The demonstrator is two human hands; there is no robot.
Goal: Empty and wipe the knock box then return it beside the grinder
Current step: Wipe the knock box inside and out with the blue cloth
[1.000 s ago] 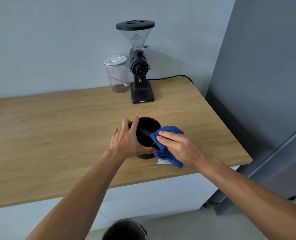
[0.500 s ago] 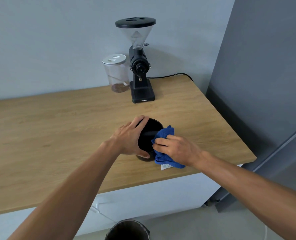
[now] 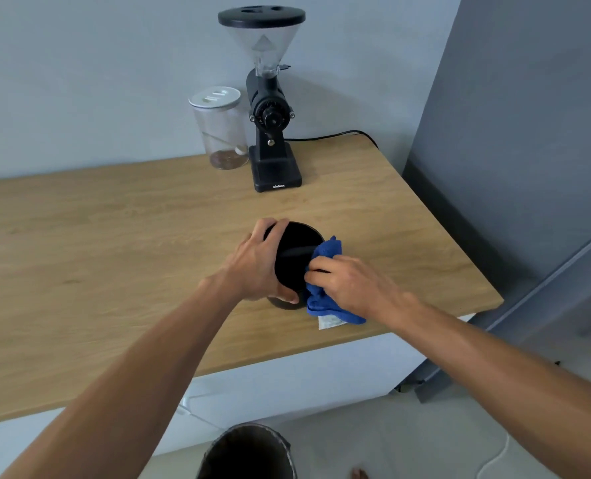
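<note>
Gripping box [image 3: 295, 257] in left hand [image 3: 257, 267], mouth tilted rightward; pressing cloth [image 3: 325, 295] against its right rim with clenched right hand [image 3: 351, 285]; grinder [image 3: 269, 108] standing beyond.

- A clear jar [image 3: 220, 130] with a white lid stood at the back of the wooden counter [image 3: 97, 243] (some brown grounds inside).
- A dark bin [image 3: 249, 452] sat on the floor below.

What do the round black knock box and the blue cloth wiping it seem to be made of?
Round black knock box: matte, probably plastic or coated metal; no gleam shows. Blue cloth: soft looped textile, likely microfibre; it bunches and folds, with a white tag.
</note>
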